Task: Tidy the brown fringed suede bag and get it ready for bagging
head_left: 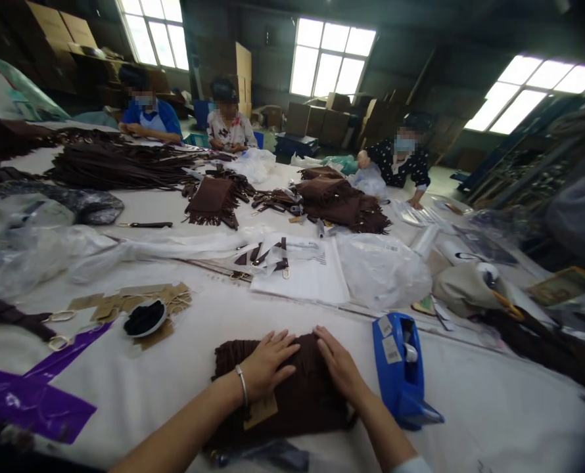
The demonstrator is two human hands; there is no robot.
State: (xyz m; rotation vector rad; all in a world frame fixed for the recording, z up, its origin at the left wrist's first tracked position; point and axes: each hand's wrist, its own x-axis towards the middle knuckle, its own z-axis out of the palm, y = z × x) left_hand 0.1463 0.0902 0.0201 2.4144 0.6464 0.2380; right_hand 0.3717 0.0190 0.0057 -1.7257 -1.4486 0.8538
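Left hand (pixel 267 363) and right hand (pixel 340 366) press flat, fingers spread, on a brown fringed bag (pixel 292 401); its tan tag (pixel 261 411) shows no legible writing.

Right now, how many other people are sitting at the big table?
3. One in blue at the far left, one in a patterned top beside them, one in dark dotted clothes at the far right. Others may be hidden.

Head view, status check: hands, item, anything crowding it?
Left hand and right hand flat on brown fringed piece, gripping nothing. Paper tag on it. Blue tape dispenser close beside right hand.
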